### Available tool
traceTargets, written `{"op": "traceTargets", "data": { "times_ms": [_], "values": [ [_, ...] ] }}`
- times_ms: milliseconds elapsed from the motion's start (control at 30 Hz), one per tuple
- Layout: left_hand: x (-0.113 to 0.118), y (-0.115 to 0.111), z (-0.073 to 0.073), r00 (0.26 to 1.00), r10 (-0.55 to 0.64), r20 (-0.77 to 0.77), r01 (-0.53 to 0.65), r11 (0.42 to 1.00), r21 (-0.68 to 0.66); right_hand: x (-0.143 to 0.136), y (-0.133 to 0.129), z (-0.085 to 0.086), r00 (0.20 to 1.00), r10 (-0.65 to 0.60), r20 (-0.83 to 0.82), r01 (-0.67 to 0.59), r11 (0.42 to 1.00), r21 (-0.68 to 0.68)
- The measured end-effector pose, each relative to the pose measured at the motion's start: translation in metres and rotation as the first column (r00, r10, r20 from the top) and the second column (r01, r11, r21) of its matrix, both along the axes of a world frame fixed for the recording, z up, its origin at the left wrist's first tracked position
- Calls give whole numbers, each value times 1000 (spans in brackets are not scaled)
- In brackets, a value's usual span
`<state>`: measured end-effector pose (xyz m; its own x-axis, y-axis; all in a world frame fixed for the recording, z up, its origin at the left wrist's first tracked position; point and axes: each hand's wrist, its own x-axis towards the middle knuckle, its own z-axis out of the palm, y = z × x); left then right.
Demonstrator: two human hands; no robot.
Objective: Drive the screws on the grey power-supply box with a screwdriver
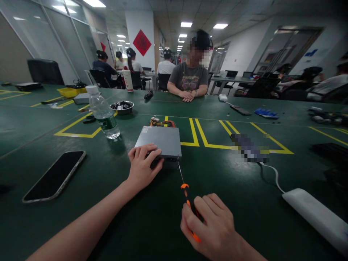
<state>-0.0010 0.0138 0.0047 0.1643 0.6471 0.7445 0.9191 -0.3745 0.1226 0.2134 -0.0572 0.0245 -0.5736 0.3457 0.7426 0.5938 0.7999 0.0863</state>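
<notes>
A grey metal computer power supply (161,139) lies flat on the green table, its bundle of coloured wires (163,123) behind it. My left hand (145,165) grips its near left corner, fingers over the top and thumb at the front side. In my right hand (208,221) is an orange and black screwdriver (185,192), my fingers wrapped round the handle. Its thin shaft points away from me, and the tip meets the lower right of the power supply's near side. Whether the tip sits in a screw is too small to tell.
Left of the power supply stand a water bottle (104,117) and a metal bowl (122,107) of small dark parts; a phone (56,175) lies nearer. To the right are a blurred-out device (248,148), a cable and a white power strip (312,214). A person (189,72) sits opposite.
</notes>
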Motion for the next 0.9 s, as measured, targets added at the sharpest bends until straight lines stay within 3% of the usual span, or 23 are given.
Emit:
{"op": "traceTargets", "data": {
  "times_ms": [167,367,467,667,900],
  "values": [
    [0,0,1,1000,-5,1,5,1000,3,-1,0,-1,996,8,91,-11,1000,29],
    [0,0,2,1000,-1,-7,1,1000,1,-1,4,-2,957,101,270,-101,995,-15],
    [0,0,1,1000,-1,-4,1,1000,4,1,7,-1,966,119,227,-128,992,21],
    [-1,1,1,1000,-6,1,6,1000,5,8,2,10,997,73,-16,-70,985,160],
    [0,0,2,1000,-6,4,6,1000,-1,-4,-1,2,990,137,46,-141,985,102]
  ]
}}
